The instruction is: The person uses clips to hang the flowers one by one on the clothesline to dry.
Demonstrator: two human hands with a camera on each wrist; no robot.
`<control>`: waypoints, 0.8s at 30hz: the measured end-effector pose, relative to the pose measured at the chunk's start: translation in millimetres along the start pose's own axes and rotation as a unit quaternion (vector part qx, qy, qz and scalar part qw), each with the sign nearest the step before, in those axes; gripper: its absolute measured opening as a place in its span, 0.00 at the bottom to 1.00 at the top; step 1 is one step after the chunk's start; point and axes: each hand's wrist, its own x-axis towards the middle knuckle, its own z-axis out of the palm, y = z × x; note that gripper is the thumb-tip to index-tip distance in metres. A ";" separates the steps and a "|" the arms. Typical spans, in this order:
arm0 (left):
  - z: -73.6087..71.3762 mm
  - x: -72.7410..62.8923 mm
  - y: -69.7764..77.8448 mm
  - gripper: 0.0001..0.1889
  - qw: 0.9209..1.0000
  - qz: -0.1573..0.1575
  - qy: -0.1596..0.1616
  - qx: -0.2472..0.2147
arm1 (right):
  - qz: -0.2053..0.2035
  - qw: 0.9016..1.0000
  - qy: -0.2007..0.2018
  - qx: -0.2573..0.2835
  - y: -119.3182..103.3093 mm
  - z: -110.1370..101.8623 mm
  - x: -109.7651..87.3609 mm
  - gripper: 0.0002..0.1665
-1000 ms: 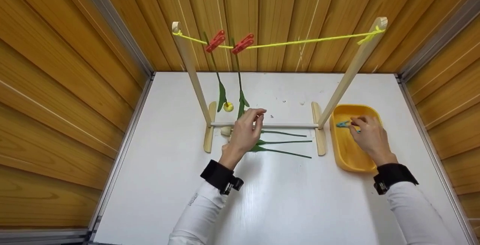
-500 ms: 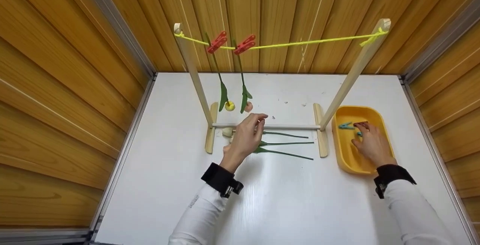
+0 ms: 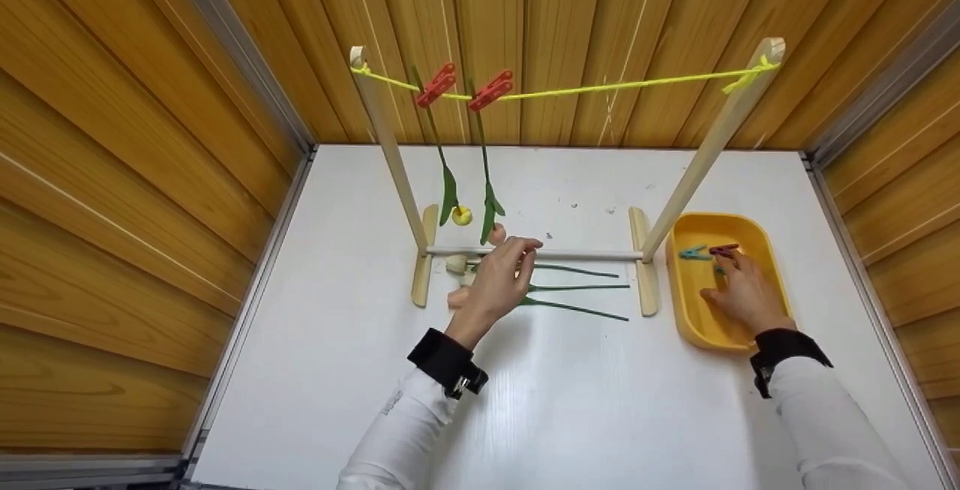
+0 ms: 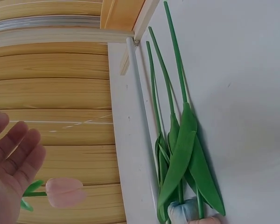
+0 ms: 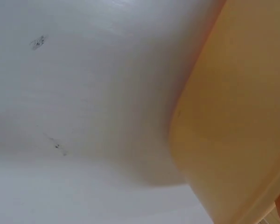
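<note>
One teal clothespin (image 3: 718, 269) mostly behind right fingers (image 3: 742, 266)

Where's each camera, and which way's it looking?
Head: worn on the head, looking forward and down at the yellow rectangular plastic tray; left hand, right hand and white fabric sleeves show.
Left wrist: worn there, looking at three green-stemmed tulips; left hand shows at left.
Right wrist: worn there, looking at white tabletop and the tray's outside; possibly some hand shows.
Shared: head and right wrist both show the tray.
</note>
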 end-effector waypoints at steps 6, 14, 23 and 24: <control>6.1 -5.7 -2.6 0.10 1.000 0.000 -0.026 0.016 | -0.001 1.000 -0.013 -0.005 0.0 3.9 0.4 0.46; 10.1 -8.8 -4.3 0.10 0.998 -0.018 -0.051 0.030 | 0.001 0.999 -0.023 -0.029 -11.9 11.1 -3.5 0.39; 14.6 -12.6 -3.7 0.09 0.998 -0.008 -0.047 0.031 | -0.027 0.997 -0.007 -0.067 -22.6 7.3 -13.1 0.31; 15.5 -13.4 -3.4 0.09 0.998 -0.008 -0.049 0.030 | -0.034 0.997 0.002 -0.072 -21.5 6.1 -13.6 0.30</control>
